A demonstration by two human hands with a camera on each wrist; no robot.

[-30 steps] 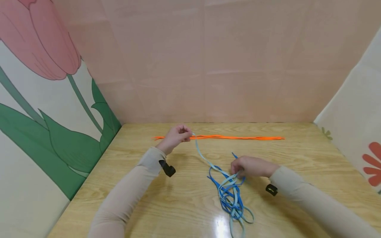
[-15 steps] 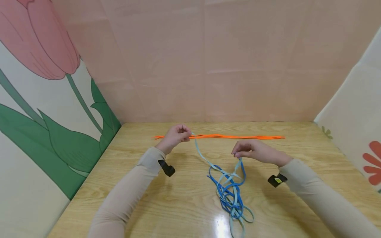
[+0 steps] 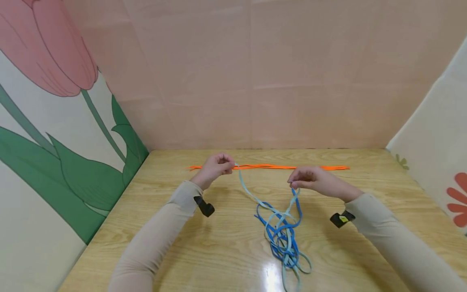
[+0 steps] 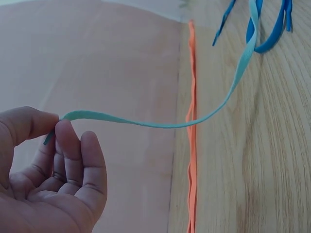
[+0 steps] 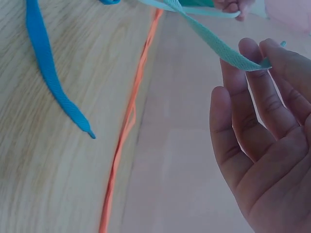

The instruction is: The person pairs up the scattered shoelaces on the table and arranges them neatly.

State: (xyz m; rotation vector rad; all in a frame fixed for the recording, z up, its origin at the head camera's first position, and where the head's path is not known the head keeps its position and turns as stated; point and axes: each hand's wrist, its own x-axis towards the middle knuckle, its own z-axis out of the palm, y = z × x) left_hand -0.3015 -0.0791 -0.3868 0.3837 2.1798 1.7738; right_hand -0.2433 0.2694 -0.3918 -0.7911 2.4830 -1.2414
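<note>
My left hand (image 3: pixel 217 164) pinches one tip of a mint-coloured flat shoelace (image 3: pixel 243 183) between thumb and forefinger, raised over the table's far part. In the left wrist view the mint shoelace (image 4: pixel 160 125) sags from that pinch toward the tangle. My right hand (image 3: pixel 311 180) holds another mint end up; the right wrist view shows that mint shoelace (image 5: pixel 214 43) between thumb and fingertips. A blue shoelace (image 3: pixel 300 213) is tangled with the mint one on the table. One blue shoelace end (image 5: pixel 53 87) with its tip hangs or lies free, apart from my right hand.
Orange shoelaces (image 3: pixel 264 166) lie stretched out side by side along the back of the wooden table (image 3: pixel 204 251). A pink cloth wall (image 3: pixel 251 89) rises behind the table's back edge, with printed cloth panels on both sides.
My right hand has risen from the tangle and moved away toward the back, drawing a mint shoelace end up. The left hand has stayed in place with its end.
</note>
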